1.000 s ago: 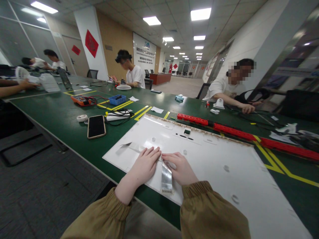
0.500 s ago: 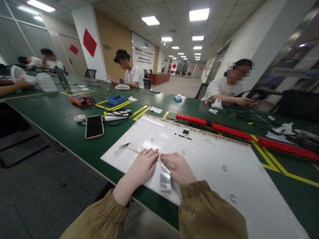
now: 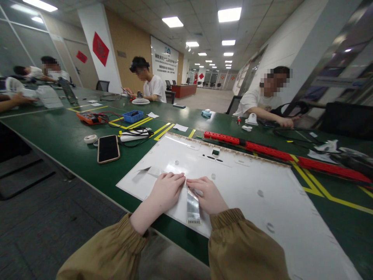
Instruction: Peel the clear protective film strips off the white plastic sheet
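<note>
A large white panel (image 3: 233,202) lies on the green table in front of me. On it is a silvery flat ribbon cable (image 3: 193,208), bent at a corner, with a row of contacts at its near end. Its other stretch runs left, where the tip lifts off the panel. My left hand (image 3: 167,190) is closed, fingertips together pressing the cable at the bend. Facing it, my right hand (image 3: 205,194) is closed too, thumb and fingers pinching the cable beside the bend. The bend itself is partly hidden under my fingertips.
Left of the panel lie a phone (image 3: 108,149), a white tape roll (image 3: 90,139) and a black cable (image 3: 136,142). Behind are a blue bin (image 3: 133,116) and an orange meter (image 3: 89,118). Red power strips (image 3: 271,151) run along the panel's far side. Co-workers sit around the table.
The view has shifted slightly. My hands stay at the cable's bend with hardly any movement. The co-worker on the right has moved a hand.
</note>
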Action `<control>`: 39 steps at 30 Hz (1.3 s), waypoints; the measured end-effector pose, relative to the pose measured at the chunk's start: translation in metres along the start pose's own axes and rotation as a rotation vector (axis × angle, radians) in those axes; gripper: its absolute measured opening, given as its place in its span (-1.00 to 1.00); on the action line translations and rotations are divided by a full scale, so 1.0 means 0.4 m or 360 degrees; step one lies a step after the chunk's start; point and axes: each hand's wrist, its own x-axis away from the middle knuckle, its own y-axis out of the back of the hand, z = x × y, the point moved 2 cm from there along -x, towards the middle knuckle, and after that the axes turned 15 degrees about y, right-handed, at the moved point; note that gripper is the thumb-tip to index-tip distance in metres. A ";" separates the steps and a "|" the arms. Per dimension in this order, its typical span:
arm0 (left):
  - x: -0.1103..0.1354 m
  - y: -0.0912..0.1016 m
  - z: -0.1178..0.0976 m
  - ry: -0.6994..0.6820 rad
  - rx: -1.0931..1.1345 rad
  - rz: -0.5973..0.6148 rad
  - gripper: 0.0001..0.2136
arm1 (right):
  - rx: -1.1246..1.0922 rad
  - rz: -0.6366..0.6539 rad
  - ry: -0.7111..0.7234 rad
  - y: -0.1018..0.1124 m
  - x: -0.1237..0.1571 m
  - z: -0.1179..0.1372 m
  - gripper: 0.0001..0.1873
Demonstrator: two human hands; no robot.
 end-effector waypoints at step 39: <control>0.051 -0.018 0.328 0.0755 0.0079 -0.0146 -0.37 | 0.0388 0.0009 -0.0042 -0.027 0.043 0.035 -0.55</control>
